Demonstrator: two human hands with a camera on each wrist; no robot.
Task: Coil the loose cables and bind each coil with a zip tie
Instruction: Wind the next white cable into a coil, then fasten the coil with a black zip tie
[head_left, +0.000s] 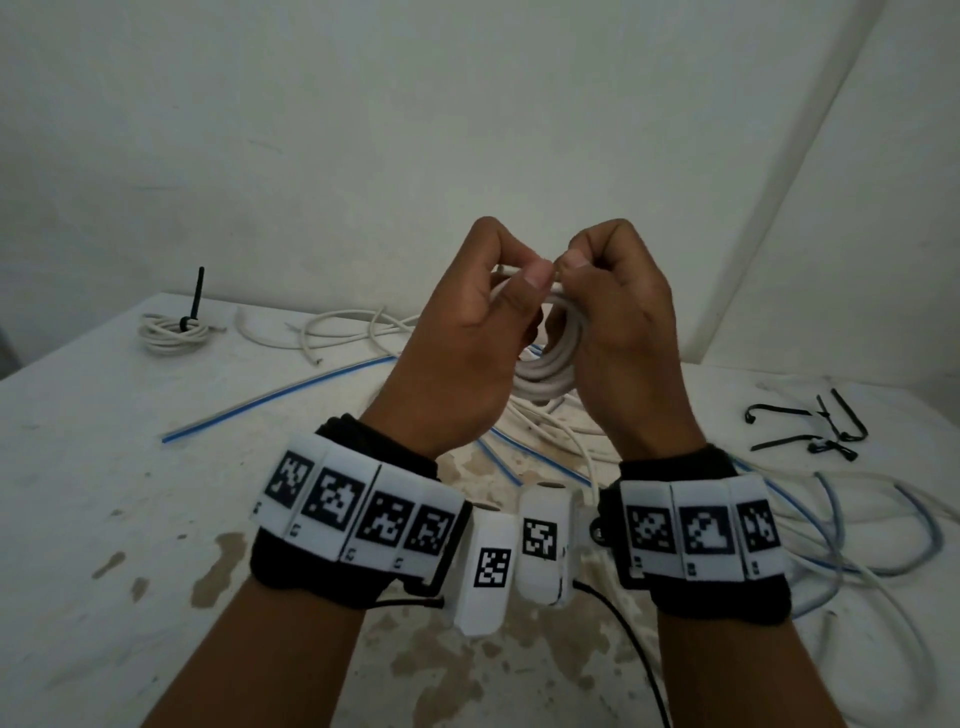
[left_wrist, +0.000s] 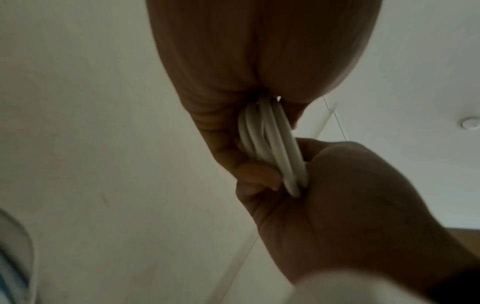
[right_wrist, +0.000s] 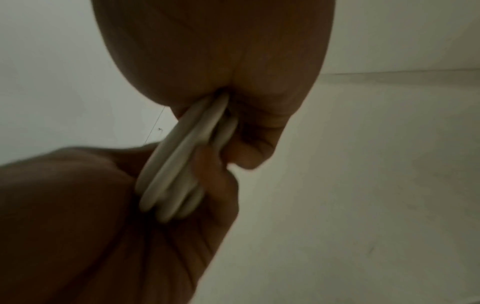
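Observation:
Both hands are raised above the white table (head_left: 104, 493) and hold a white cable coil (head_left: 545, 364) between them. My left hand (head_left: 467, 332) grips the coil's left side, its thumb pressed onto the top strands. My right hand (head_left: 618, 322) grips the right side, and its thumb and fingers pinch the cable at the top. In the left wrist view the coil (left_wrist: 272, 144) runs from the left hand (left_wrist: 259, 61) into the right hand (left_wrist: 337, 205). The right wrist view shows the strands (right_wrist: 179, 160) between both palms. No zip tie is visible on this coil.
A bound white coil (head_left: 171, 332) with a black zip tie standing up lies at the table's far left. Loose white cables (head_left: 337, 332) and blue-striped cables (head_left: 275, 395) sprawl across the middle and right. Several black zip ties (head_left: 815, 426) lie at the right.

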